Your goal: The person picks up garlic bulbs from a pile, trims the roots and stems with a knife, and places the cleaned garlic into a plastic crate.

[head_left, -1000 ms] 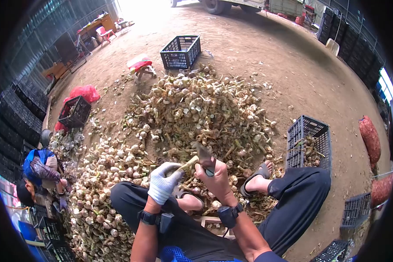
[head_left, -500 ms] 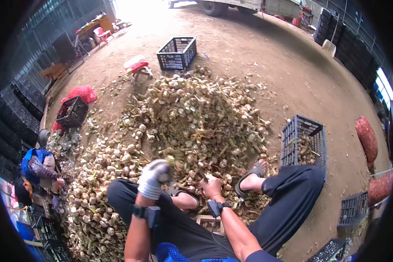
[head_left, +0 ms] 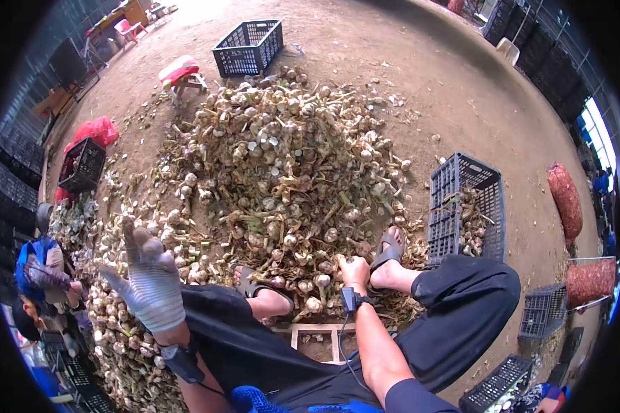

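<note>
My left hand point(head_left: 148, 282), in a striped, dirty-tipped glove, is raised over the loose garlic bulbs point(head_left: 134, 347) on the left, its fingers spread and nothing in them. Between my feet, my right hand point(head_left: 353, 271) is bare and closed at the near edge of the garlic heap point(head_left: 275, 172); whatever it grips is too hidden to make out. The heap has long stalks and dry leaves among the bulbs. Below my right hand is a small wooden frame point(head_left: 315, 329).
A black crate point(head_left: 465, 206) with garlic stands right of my foot, another crate point(head_left: 248, 49) beyond the heap, beside a low stool point(head_left: 184, 77). Red sacks point(head_left: 565, 203) lie far right. A co-worker point(head_left: 45, 272) in blue sits at the left edge.
My left hand has moved left, away from my right hand, and its fingers have spread. My right hand has shifted slightly right and forward. The view has tilted down and turned.
</note>
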Motion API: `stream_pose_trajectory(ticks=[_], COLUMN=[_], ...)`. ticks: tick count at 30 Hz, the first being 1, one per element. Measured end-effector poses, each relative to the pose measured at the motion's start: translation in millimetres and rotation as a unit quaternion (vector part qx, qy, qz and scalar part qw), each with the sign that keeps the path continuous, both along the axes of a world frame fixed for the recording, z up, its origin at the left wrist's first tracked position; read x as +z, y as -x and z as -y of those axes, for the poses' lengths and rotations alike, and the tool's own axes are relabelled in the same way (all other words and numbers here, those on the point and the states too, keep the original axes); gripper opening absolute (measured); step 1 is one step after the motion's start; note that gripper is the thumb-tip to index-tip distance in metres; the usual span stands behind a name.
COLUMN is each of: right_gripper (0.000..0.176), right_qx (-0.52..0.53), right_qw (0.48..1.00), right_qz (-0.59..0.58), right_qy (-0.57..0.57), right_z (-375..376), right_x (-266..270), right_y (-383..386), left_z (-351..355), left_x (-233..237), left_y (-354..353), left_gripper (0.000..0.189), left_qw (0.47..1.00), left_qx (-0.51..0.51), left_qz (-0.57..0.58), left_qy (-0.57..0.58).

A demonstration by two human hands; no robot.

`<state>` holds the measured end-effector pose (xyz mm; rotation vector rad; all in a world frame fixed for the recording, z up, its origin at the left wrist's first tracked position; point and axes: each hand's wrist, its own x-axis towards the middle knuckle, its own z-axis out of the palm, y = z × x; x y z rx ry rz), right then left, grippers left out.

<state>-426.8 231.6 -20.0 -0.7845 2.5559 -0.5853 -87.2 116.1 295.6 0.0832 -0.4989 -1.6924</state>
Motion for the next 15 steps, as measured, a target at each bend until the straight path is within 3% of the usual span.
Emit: stream_pose_trajectory(ticks=[1, 4, 10, 12, 14, 15], right_gripper=[0.045, 0.041, 0.037, 0.034, 0.033, 0.033], right_qx=[0.006, 0.028, 0.063, 0.024, 0.014, -0.012], right_qw=[1.0, 0.998, 0.996, 0.998, 0.998, 1.0], right_qz=[0.002, -0.016, -0.024, -0.018, -0.036, 0.009], right_qy=[-0.009, -0.045, -0.065, -0.064, -0.041, 0.009], right_z=[1, 5, 9, 13, 20, 27], right_x=[0, -7, -15, -17, -15, -11], right_y=[-3, -9, -12, -11, -13, -15], left_z=[1, 3, -3, -5, -7, -4], left_x=[0, -9, -6, -6, -6, -10], left_y=[8, 16, 31, 35, 38, 36], left_gripper=[0.078, 0.072, 0.064, 0.061, 0.062, 0.059], left_qw=[0.997, 0.989, 0.973, 0.968, 0.934, 0.926], left_qx=[0.011, 0.026, 0.062, 0.069, 0.095, 0.074], left_qz=[0.07, 0.142, 0.215, 0.238, 0.33, 0.357], left_qy=[0.009, -0.017, -0.053, -0.041, -0.095, -0.094])
